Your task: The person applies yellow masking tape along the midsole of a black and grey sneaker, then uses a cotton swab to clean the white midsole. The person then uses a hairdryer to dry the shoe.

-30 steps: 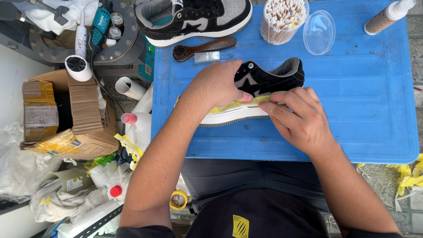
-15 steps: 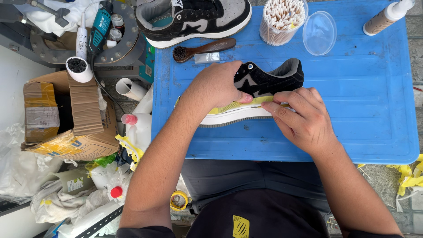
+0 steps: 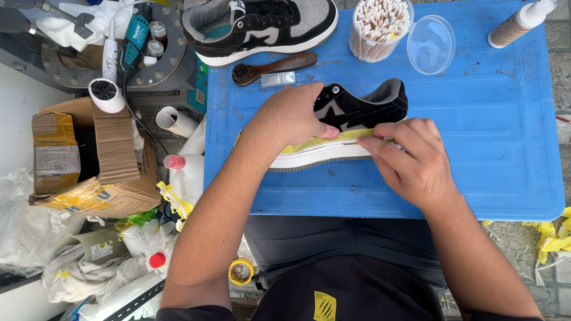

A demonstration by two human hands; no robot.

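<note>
A black suede sneaker (image 3: 357,110) with a white sole lies on its side on the blue plastic table (image 3: 476,148). A strip of yellow tape (image 3: 333,140) runs along the edge where upper meets sole. My left hand (image 3: 291,116) clamps over the toe end and holds the shoe down. My right hand (image 3: 410,157) rests at the heel side, its fingertips pressing on the yellow tape.
A second grey and black sneaker (image 3: 262,24), a wooden brush (image 3: 273,66), a tub of cotton swabs (image 3: 379,27), its clear lid (image 3: 430,40) and a bottle (image 3: 520,24) sit at the table's far side. Cardboard box (image 3: 89,154), bottles, rags and a tape roll (image 3: 241,271) crowd the left floor.
My right hand's fingertips have slid slightly left along the yellow tape. The left hand and shoe stay put.
</note>
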